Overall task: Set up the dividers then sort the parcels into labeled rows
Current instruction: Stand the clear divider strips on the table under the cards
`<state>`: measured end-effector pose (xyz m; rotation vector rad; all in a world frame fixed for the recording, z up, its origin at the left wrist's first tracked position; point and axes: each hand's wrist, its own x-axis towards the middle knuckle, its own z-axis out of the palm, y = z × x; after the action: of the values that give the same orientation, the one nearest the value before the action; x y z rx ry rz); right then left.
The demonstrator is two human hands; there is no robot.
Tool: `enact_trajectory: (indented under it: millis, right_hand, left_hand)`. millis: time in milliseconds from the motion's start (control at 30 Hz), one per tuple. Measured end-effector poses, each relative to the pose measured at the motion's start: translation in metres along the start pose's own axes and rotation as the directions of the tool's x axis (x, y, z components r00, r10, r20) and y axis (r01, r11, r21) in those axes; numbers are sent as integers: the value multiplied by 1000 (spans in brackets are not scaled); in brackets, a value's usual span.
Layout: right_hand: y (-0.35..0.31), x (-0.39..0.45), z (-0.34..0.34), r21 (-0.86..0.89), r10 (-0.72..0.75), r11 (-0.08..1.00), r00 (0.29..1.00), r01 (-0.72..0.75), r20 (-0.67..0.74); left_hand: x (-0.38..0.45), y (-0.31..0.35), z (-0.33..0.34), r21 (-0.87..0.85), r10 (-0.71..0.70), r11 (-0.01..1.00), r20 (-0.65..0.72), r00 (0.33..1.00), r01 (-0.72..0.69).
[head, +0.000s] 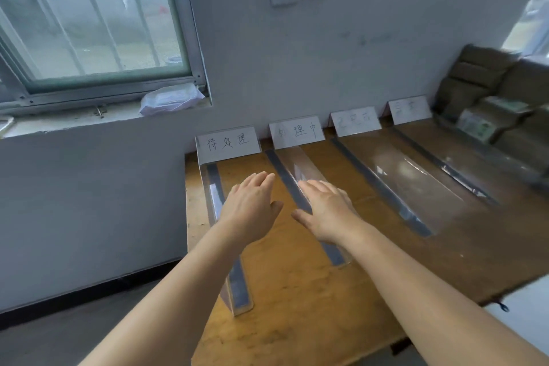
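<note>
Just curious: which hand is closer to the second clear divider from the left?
Right. The right hand lies over that divider; the left hand is beside it.

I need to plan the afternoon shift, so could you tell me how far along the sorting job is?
Done: four clear dividers lie on the wooden table, with label cards standing behind the rows. In hand: the left hand and right hand, both open, are over the first two dividers. Left: the brown parcels sit stacked at the far right, unsorted.
</note>
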<state>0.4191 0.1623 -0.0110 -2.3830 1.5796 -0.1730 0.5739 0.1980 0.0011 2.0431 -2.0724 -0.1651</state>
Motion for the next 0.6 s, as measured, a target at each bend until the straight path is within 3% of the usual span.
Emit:
enact_trajectory:
  millis: [600]
  right_hand:
    - [263, -108, -108, -33, 159, 986, 977, -165, -140]
  left_hand:
    - [46, 286, 50, -43, 220, 975, 44, 974, -218]
